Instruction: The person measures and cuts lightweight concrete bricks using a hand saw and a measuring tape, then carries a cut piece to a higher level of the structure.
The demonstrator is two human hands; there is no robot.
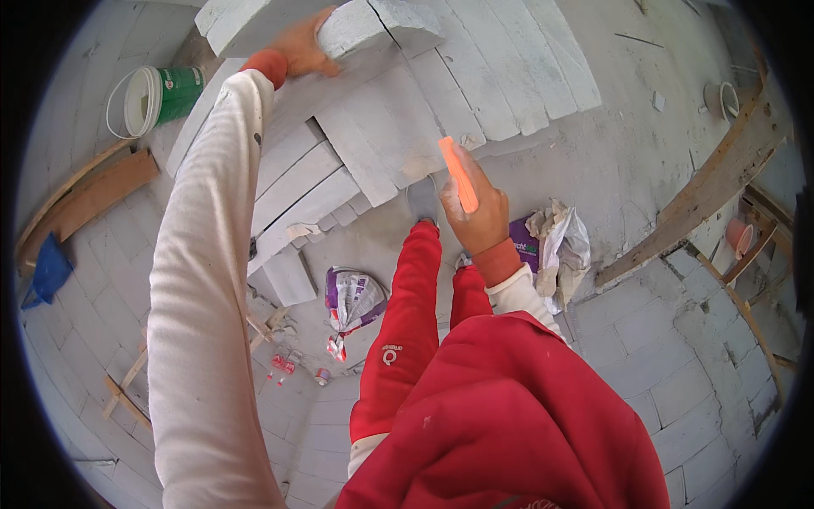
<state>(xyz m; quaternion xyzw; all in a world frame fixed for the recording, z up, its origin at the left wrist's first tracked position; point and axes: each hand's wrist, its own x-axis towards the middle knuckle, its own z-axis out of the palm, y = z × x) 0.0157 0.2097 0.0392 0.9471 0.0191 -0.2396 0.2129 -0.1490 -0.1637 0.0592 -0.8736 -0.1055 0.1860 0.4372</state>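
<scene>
My left hand [303, 49] reaches far forward and grips the left part of a pale grey aerated concrete block [360, 34], thumb on the near side and fingers toward the far side. A narrow dark cut runs through this block, to the right of the hand. My right hand [476, 204] is closed around the orange handle of a hand saw [459, 174]. From the handle, the thin blade points away toward the cut and shows almost edge-on. The block lies on a stack of more pale blocks [500, 64].
A green and white bucket [174, 95] lies at the left near wooden boards [102, 199]. Purple and white bags [354, 301] and a torn bag [566, 250] lie by my legs. A long curved plank [687, 199] and a white bucket [721, 100] are at the right.
</scene>
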